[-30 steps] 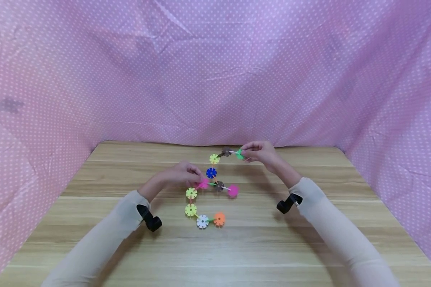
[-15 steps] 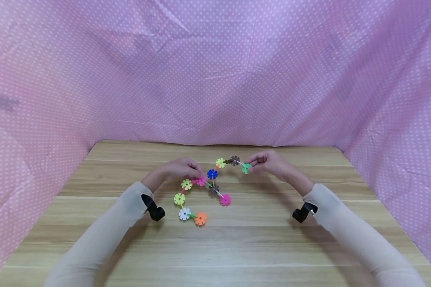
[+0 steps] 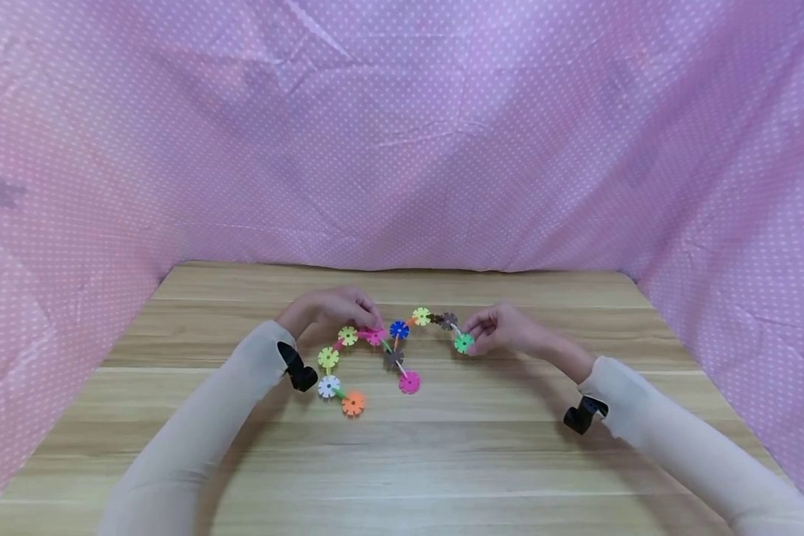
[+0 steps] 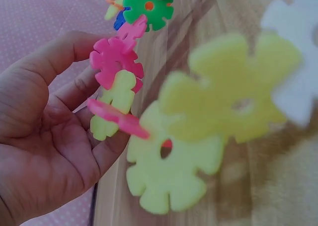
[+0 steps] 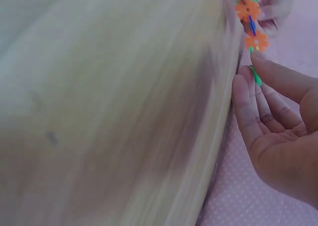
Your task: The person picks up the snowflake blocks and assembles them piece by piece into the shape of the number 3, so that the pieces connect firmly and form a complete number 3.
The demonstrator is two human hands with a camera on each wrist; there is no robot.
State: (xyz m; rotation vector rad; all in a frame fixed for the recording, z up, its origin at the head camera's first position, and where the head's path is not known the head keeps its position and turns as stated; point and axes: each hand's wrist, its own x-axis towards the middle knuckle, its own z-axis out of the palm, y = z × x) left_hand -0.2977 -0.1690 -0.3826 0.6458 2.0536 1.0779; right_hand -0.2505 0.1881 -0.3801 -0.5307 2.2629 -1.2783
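Note:
A branched chain of slotted snowflake discs hangs between my two hands, seemingly raised off the table. My left hand [image 3: 340,309] pinches the pink disc [image 3: 375,337] near its middle; the left wrist view shows that pink disc [image 4: 112,62] at the fingertips. At the chain's right end, my right hand [image 3: 507,331] pinches the green disc [image 3: 464,343] between thumb and fingers. This green disc [image 5: 257,77] appears edge-on in the right wrist view. One branch ends in an orange disc [image 3: 353,404], another in a pink end disc [image 3: 409,383]. A blue disc [image 3: 399,330] joins the right part.
Beneath the hands spreads a wooden table [image 3: 442,461]. Its back edge meets a pink polka-dot cloth [image 3: 402,149], which also rises at both sides. Each sleeve cuff carries a black wrist camera, the left camera [image 3: 298,366] and the right camera [image 3: 585,415].
My right hand has moved right and nearer with the green disc. The left hand has shifted slightly away, still pinching the pink disc. The orange-ended branch has swung left.

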